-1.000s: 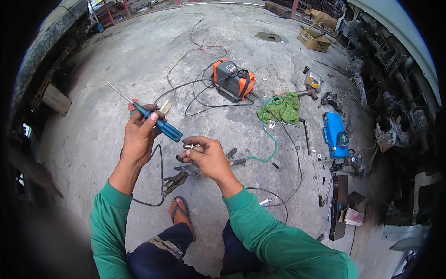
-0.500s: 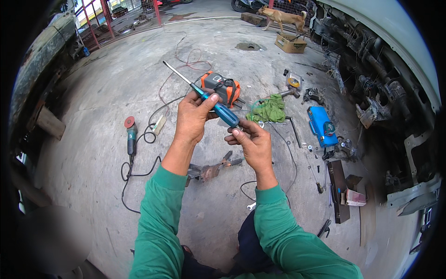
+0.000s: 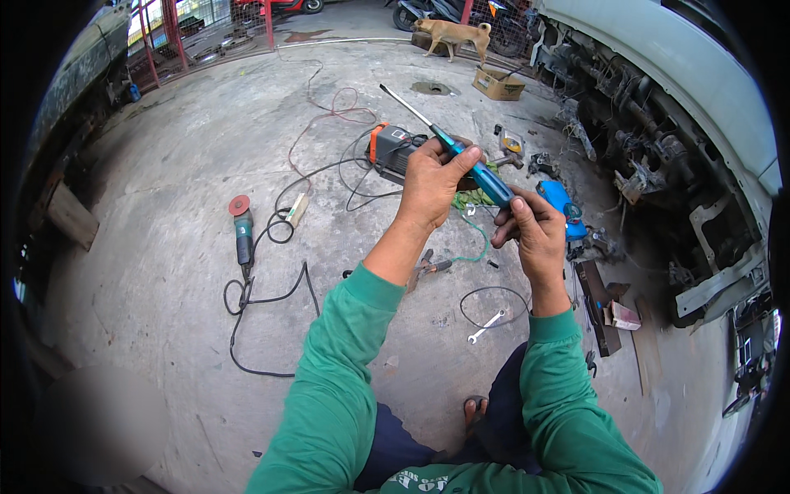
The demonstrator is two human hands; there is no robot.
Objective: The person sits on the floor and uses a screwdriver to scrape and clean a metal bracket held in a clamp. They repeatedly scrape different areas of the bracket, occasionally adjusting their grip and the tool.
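A screwdriver [image 3: 491,183] with a blue handle and a long metal shaft is held up in front of me, its tip pointing to the far left. My left hand [image 3: 436,183] is closed around the front of the handle, thumb lying along it. At the butt end, the fingers of my right hand [image 3: 533,233] pinch the handle. Behind my hands, partly hidden, are an orange and grey machine [image 3: 393,148] and a green cloth [image 3: 473,198]. A blue case [image 3: 561,206] shows just past my right hand.
An angle grinder [image 3: 243,230] with a red disc lies at left, its black cord looping over the concrete. A combination wrench [image 3: 486,327] lies near my feet. To the right are an open dark toolbox [image 3: 598,309] and a stripped vehicle body [image 3: 650,165]. A dog [image 3: 453,37] stands far off.
Both hands and the screwdriver have shifted right in the picture, still in the same grip. The view has turned, uncovering the wrench on the floor. The dog has moved left.
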